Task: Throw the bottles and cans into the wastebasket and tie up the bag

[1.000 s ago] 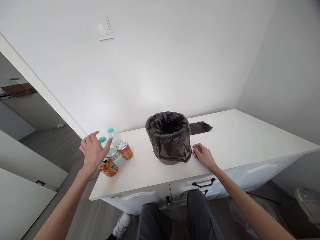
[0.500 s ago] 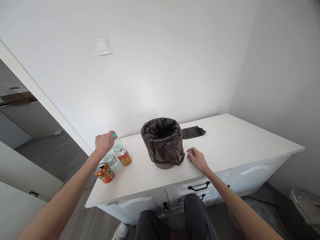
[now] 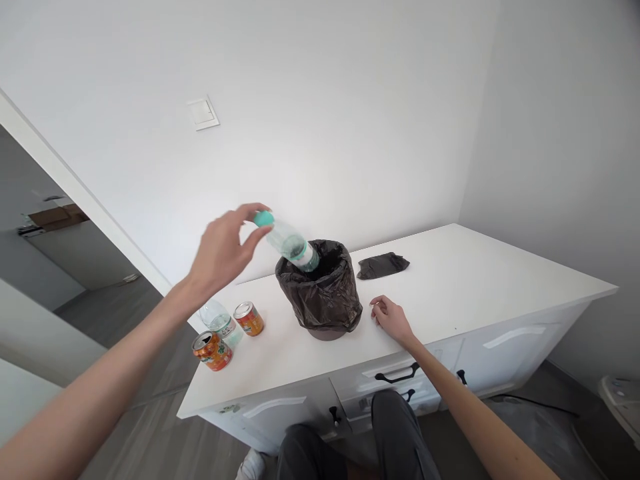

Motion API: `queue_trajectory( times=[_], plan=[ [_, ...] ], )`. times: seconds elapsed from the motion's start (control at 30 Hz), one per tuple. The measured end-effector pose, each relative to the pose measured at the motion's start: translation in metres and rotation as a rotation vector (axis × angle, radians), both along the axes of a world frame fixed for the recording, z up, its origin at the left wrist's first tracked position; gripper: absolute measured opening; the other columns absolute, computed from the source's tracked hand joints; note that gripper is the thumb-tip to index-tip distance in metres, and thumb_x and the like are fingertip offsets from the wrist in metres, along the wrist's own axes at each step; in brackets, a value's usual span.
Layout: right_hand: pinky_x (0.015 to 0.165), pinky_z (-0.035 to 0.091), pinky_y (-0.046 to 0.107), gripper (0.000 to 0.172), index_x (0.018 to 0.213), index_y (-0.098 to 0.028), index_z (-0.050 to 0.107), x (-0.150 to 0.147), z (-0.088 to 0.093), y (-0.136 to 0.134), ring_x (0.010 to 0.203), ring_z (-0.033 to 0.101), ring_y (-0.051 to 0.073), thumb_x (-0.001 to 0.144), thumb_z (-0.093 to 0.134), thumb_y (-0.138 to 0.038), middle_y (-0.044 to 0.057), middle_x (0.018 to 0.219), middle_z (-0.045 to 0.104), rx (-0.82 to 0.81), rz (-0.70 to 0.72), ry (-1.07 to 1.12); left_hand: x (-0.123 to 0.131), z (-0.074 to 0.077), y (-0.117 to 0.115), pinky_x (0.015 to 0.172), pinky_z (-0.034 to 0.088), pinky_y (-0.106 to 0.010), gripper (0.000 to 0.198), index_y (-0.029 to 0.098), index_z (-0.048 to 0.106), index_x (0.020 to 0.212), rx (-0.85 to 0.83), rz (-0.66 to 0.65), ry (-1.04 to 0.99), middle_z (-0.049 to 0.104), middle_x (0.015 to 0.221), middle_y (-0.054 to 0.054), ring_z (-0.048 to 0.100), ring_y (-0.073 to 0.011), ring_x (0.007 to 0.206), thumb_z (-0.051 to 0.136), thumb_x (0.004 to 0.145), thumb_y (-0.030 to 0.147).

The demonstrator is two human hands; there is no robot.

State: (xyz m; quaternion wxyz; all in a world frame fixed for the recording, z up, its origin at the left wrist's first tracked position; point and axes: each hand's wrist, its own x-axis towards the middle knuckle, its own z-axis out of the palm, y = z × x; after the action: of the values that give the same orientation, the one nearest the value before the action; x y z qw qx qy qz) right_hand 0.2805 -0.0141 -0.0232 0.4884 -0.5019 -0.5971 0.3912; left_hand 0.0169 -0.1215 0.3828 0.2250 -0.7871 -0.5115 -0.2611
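Between thumb and fingers, my left hand (image 3: 225,247) grips the green cap of a clear plastic bottle (image 3: 290,243). The bottle is tilted, its base at the mouth of a trash bin (image 3: 325,310) lined with a black plastic bag. My right hand (image 3: 393,319) rests on the white cabinet top just right of the bin, fingers curled; whether anything is in them is hidden. Left of the bin stand two orange drink cans (image 3: 249,319), one nearer the front edge with its top opened. Another clear bottle (image 3: 219,319) is beside them, partly hidden by my left forearm.
A folded black plastic bag (image 3: 383,265) lies on the cabinet top (image 3: 480,287) behind my right hand. The wall (image 3: 380,133) with a light switch (image 3: 203,113) rises behind. Black-handled drawers and doors are below, close to my knees.
My left hand has lifted one bottle from beside the cans and carried it right to the bin's mouth, tilting it. My right hand has stayed nearly still.
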Motion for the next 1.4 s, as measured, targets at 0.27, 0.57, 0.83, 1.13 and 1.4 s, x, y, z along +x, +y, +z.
queue_trajectory(
  times=[0.27,0.57,0.83,1.13,1.4],
  plan=[
    [0.065,0.048,0.031,0.019,0.098,-0.025,0.059,-0.001,0.008,0.000,0.055,0.063,0.017,0.086,0.046,-0.034,-0.003,0.072,0.070,-0.001,0.005,0.015,0.002,-0.054,0.070,0.085,0.053,-0.039,0.039,0.029,0.065,0.124,-0.456,-0.014,0.092,0.078,0.116,-0.004,0.072,-0.0278,0.103,0.054,0.096,0.052],
    [0.064,0.047,0.031,0.017,0.096,-0.025,0.057,-0.002,0.020,-0.004,0.055,0.062,0.017,0.086,0.047,-0.034,-0.003,0.072,0.069,-0.028,0.021,0.030,-0.011,-0.080,0.104,0.083,0.053,-0.035,0.038,0.028,0.068,0.117,-0.613,-0.011,0.116,0.079,0.112,-0.004,0.072,-0.0265,0.102,0.062,0.087,0.050],
    [0.065,0.048,0.032,0.017,0.095,-0.025,0.058,-0.003,0.021,-0.008,0.055,0.063,0.018,0.087,0.047,-0.034,-0.003,0.071,0.069,-0.025,0.005,0.007,-0.026,-0.099,0.096,0.088,0.052,-0.035,0.056,0.028,0.074,0.109,-0.486,-0.085,0.048,0.079,0.109,-0.005,0.071,-0.0259,0.102,0.031,0.104,0.063],
    [0.065,0.049,0.033,0.018,0.092,-0.026,0.058,-0.008,0.031,-0.018,0.055,0.062,0.019,0.082,0.047,-0.037,-0.001,0.069,0.069,-0.026,-0.012,-0.033,-0.176,-0.109,0.058,0.111,0.042,-0.051,0.059,0.018,0.064,0.133,-0.251,0.421,-0.033,0.066,0.137,-0.017,0.056,-0.0360,0.130,0.041,0.099,0.060],
    [0.065,0.048,0.033,0.020,0.097,-0.024,0.059,-0.009,0.019,-0.020,0.057,0.062,0.019,0.083,0.048,-0.035,-0.001,0.072,0.070,-0.033,-0.023,-0.087,-0.249,-0.143,0.007,0.097,0.054,-0.045,0.072,0.017,0.056,0.138,-0.483,0.526,-0.205,0.067,0.137,-0.020,0.070,-0.0353,0.116,0.031,0.096,0.069]
  ],
)
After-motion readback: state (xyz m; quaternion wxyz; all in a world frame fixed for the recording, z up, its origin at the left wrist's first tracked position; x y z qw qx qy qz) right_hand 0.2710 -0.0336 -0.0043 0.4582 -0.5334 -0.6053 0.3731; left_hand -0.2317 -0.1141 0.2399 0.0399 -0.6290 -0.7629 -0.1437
